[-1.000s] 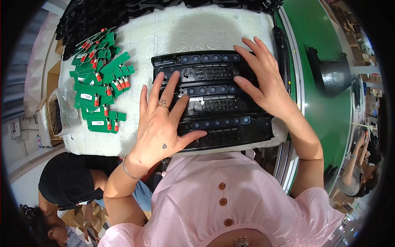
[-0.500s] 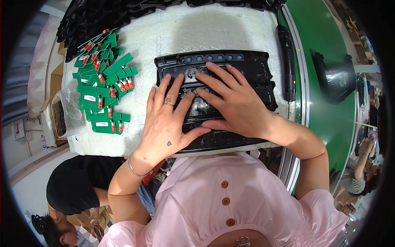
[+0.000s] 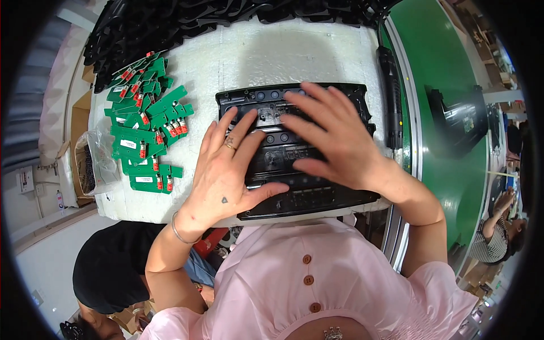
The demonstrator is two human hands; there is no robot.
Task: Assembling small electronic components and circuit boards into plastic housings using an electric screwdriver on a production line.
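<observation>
Several black plastic panels lie in rows, long sides together, in front of me: a far panel (image 3: 241,99) with round grey buttons along its far edge, a middle panel (image 3: 277,156) and a near panel (image 3: 309,198). My left hand (image 3: 221,167) rests over their left part, fingers spread, fingertips at the far and middle panels, thumb above the near one. Fingers apart and slightly bent, my right hand (image 3: 345,144) is over their right part and somewhat blurred. I see nothing held in either hand. Both hands hide parts of the panels.
Green circuit boards (image 3: 150,105) with red-and-white components lie heaped at left, beside a clear plastic bag (image 3: 101,161). Black plastic parts (image 3: 170,31) pile along the far edge. An electric screwdriver (image 3: 390,96) stands at right, near a green surface (image 3: 436,54). Two other people are nearby.
My right hand has shifted slightly right, its thumb now apart from my left thumb, showing more of the middle panel. The whole scene sits a little lower in the picture.
</observation>
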